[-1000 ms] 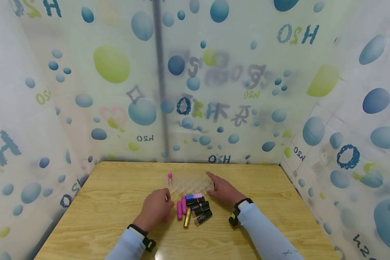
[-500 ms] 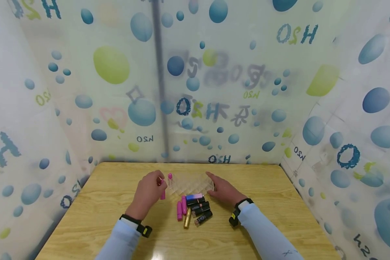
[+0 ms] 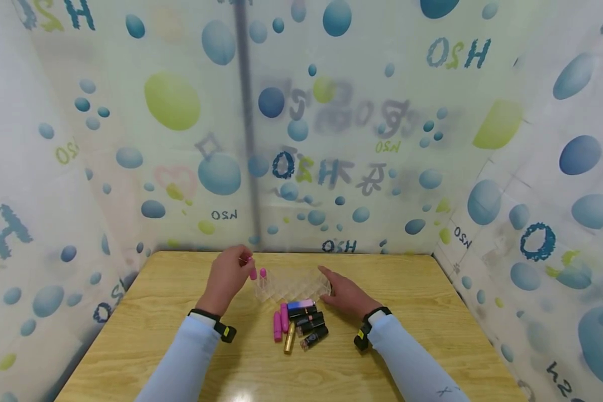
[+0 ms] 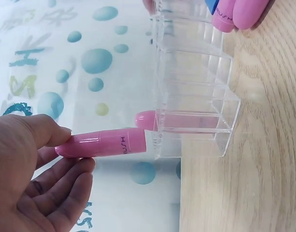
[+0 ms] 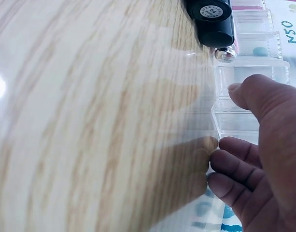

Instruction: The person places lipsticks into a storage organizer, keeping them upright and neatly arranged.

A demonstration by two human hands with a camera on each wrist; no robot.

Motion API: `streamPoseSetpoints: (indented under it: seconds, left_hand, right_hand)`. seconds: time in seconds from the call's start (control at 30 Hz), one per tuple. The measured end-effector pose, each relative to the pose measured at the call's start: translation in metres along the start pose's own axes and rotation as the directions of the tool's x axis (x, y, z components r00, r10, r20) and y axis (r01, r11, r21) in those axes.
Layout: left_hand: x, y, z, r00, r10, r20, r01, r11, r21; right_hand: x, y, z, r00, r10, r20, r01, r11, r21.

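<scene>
My left hand [image 3: 226,280] pinches a pink lipstick tube [image 4: 106,144] by one end, between thumb and fingers. The tube's free end is right at the open top of the clear lipstick organizer [image 4: 198,87], by its left end compartments. Another pink lipstick tube [image 4: 186,121] stands in a compartment there, its rounded tip poking out. My right hand [image 3: 349,293] grips the organizer's right end, thumb on the near side and fingers round the end.
In front of the organizer lie two pink tubes [image 3: 281,321], a gold tube [image 3: 289,338], a blue-pink tube [image 3: 300,305] and several black lipsticks [image 3: 311,322]. The wooden table [image 3: 392,368] backs onto a patterned curtain [image 3: 306,139].
My left hand has lifted the pink lipstick tube from beside the loose tubes and carried it away from me to the organizer's left end. The right hand has stayed in place.
</scene>
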State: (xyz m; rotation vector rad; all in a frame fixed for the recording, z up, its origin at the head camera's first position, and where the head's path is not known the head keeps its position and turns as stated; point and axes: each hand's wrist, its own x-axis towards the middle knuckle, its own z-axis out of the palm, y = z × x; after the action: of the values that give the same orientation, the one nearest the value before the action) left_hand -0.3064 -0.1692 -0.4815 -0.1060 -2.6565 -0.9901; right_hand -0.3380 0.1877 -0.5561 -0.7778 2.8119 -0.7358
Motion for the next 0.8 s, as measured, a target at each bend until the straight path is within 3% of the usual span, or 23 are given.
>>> streamPoseSetpoints:
  seconds: [0.23, 0.5, 0.63, 0.8]
  left_hand:
    - [0.003, -0.001, 0.007, 1.000, 0.007, 0.028, -0.008, 1.000, 0.027]
    - [0.002, -0.008, 0.021, 0.994, 0.057, 0.091, -0.074, 0.980, 0.187]
    - [0.001, -0.013, 0.027, 0.991, 0.085, 0.107, -0.108, 0.968, 0.226]
    - [0.001, -0.016, 0.030, 0.990, 0.074, 0.123, -0.102, 0.965, 0.243]
  right_hand:
    - [-0.001, 0.000, 0.001, 1.000, 0.009, -0.004, -0.009, 1.000, 0.008]
    - [-0.001, 0.000, 0.001, 1.000, 0.004, -0.004, -0.004, 1.000, 0.012]
    - [0.000, 0.001, 0.001, 1.000, -0.001, -0.003, 0.001, 1.000, 0.012]
    - [0.001, 0.003, 0.002, 1.000, -0.010, 0.000, 0.010, 1.000, 0.015]
